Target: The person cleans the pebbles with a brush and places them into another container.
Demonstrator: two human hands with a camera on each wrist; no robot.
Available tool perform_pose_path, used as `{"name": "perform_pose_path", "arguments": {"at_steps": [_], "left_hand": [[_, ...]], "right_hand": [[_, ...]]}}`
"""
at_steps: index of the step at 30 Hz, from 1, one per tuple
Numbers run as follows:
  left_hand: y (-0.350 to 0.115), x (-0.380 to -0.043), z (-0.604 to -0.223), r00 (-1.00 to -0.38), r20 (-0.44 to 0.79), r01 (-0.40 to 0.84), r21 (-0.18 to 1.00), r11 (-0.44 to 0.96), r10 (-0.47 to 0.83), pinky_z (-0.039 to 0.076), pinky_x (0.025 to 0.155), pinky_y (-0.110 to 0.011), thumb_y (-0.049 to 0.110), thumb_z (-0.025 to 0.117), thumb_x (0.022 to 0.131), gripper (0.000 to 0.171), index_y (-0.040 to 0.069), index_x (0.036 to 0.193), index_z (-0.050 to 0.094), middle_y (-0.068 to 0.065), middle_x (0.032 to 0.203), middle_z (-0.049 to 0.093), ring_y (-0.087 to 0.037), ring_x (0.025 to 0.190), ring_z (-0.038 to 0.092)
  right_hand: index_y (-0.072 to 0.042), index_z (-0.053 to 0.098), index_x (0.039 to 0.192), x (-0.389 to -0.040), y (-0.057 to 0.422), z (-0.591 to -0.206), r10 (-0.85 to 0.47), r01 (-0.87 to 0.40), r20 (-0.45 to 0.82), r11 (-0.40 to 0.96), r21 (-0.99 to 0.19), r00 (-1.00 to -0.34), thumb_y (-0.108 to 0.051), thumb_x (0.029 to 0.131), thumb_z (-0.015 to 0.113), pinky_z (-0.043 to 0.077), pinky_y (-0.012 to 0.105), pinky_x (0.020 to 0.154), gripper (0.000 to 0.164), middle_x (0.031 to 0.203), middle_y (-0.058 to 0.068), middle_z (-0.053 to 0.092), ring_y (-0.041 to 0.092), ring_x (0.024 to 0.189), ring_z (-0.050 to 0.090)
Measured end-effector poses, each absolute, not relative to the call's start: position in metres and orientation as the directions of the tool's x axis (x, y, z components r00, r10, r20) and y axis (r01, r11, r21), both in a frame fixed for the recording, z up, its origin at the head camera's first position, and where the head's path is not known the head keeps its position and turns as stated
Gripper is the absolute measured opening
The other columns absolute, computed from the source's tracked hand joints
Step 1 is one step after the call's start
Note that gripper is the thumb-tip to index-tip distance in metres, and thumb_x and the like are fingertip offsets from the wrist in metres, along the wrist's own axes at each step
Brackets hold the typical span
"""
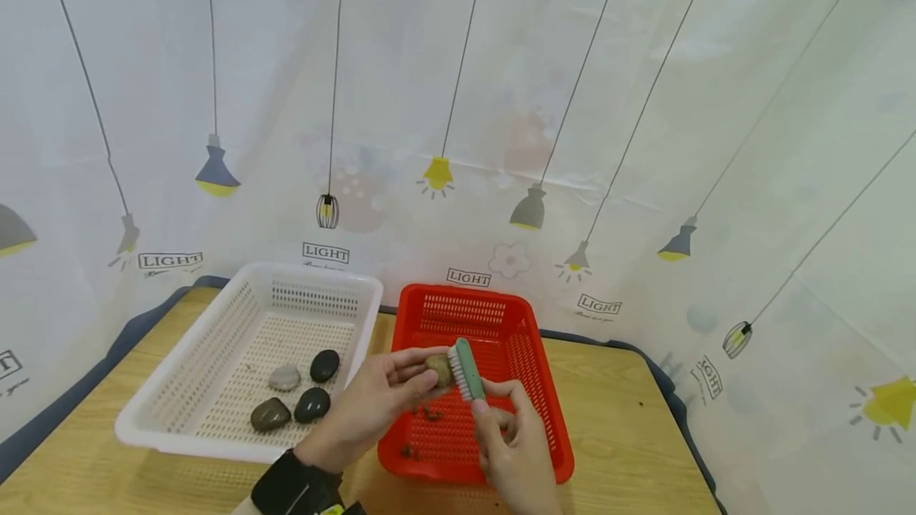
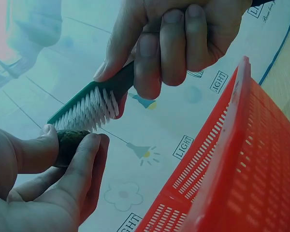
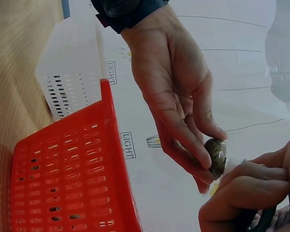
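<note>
Over the red basket (image 1: 554, 420), my left hand (image 1: 382, 392) pinches a brownish, dirt-marked stone (image 1: 440, 370) between thumb and fingers. My right hand (image 1: 518, 435) grips a green brush (image 1: 468, 368) by its handle. In the left wrist view, the white bristles (image 2: 89, 110) meet the top of the stone (image 2: 70, 146). The right wrist view shows the stone (image 3: 216, 157) looking wet and mottled, with the brush mostly hidden behind the right hand (image 3: 251, 193). Small brown bits of dirt (image 1: 432, 413) lie on the floor of the red basket.
A white basket (image 1: 136, 420) stands left of the red one. Inside it lie a pale grey stone (image 1: 285, 377), two dark stones (image 1: 325, 365) and a brown stone (image 1: 270, 415). Both baskets sit on a wooden table (image 1: 615, 435), with a lamp-printed sheet (image 1: 644, 141) hanging behind.
</note>
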State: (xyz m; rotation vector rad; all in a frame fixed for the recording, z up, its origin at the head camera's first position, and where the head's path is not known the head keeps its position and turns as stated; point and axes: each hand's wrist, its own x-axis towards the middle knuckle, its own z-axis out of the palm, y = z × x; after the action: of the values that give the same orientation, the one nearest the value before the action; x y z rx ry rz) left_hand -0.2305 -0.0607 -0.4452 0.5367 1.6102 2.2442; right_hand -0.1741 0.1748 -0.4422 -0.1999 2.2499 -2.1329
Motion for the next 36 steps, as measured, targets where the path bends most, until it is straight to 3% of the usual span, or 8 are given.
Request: {"name": "perform_pose_path", "arguments": {"at_steps": [8,16,24,28,31,36], "left_hand": [[-0.052,-0.229,-0.449,-0.906,0.081,-0.071,0.938,-0.338,0.414,0.066,0.115,-0.031,0.023,0.074,0.117,0.057,-0.001,0.167,0.06,-0.012,0.155,0.077,-0.012,0.13,0.081],[-0.053,-0.224,-0.453,-0.913,0.084,-0.04,0.956,-0.291,0.4,0.068,0.101,-0.027,0.014,0.08,0.113,0.06,-0.01,0.163,0.058,-0.001,0.13,0.086,-0.009,0.114,0.082],[-0.052,-0.221,-0.446,-0.93,0.063,-0.065,0.942,-0.329,0.362,0.066,0.095,-0.023,0.015,0.076,0.115,0.056,-0.006,0.165,0.06,-0.003,0.132,0.087,-0.01,0.118,0.084],[-0.051,-0.222,-0.445,-0.946,0.038,-0.074,0.941,-0.331,0.321,0.064,0.09,-0.021,0.016,0.074,0.116,0.055,-0.005,0.165,0.06,-0.002,0.13,0.088,-0.008,0.114,0.083],[-0.049,-0.223,-0.447,-0.95,0.033,-0.067,0.95,-0.305,0.311,0.064,0.091,-0.02,0.011,0.072,0.117,0.055,-0.01,0.165,0.056,-0.007,0.132,0.086,-0.007,0.112,0.082],[-0.047,-0.222,-0.45,-0.94,0.043,-0.063,0.952,-0.299,0.337,0.067,0.096,-0.021,0.007,0.071,0.116,0.054,-0.015,0.163,0.055,-0.018,0.139,0.083,-0.007,0.112,0.082]], "right_hand": [[-0.006,0.056,0.151,-0.174,0.171,-0.443,-0.094,-0.057,0.046,0.12,-0.991,-0.994,-0.024,0.12,0.068,0.037,0.017,0.047,0.038,0.071,-0.002,0.052,0.006,0.049,0.041],[-0.005,0.058,0.151,-0.175,0.169,-0.447,-0.079,-0.067,0.055,0.166,-0.984,-0.995,-0.021,0.119,0.07,0.038,0.017,0.047,0.037,0.071,-0.001,0.055,0.005,0.048,0.04],[-0.005,0.061,0.146,-0.173,0.167,-0.446,-0.056,-0.083,0.074,0.171,-0.982,-0.996,-0.016,0.118,0.071,0.036,0.016,0.046,0.032,0.071,0.0,0.057,0.005,0.047,0.039],[-0.004,0.061,0.142,-0.172,0.165,-0.442,-0.07,-0.1,0.087,0.208,-0.973,-0.994,-0.021,0.117,0.074,0.038,0.016,0.047,0.033,0.084,0.009,0.078,0.005,0.049,0.042],[-0.004,0.061,0.141,-0.172,0.162,-0.443,-0.081,-0.112,0.095,0.242,-0.964,-0.992,-0.024,0.116,0.076,0.039,0.017,0.048,0.035,0.097,0.016,0.085,0.005,0.051,0.044],[-0.004,0.063,0.139,-0.175,0.163,-0.446,-0.045,-0.128,0.121,0.248,-0.96,-0.992,-0.018,0.116,0.075,0.038,0.017,0.048,0.029,0.086,0.018,0.079,0.005,0.05,0.044]]}}
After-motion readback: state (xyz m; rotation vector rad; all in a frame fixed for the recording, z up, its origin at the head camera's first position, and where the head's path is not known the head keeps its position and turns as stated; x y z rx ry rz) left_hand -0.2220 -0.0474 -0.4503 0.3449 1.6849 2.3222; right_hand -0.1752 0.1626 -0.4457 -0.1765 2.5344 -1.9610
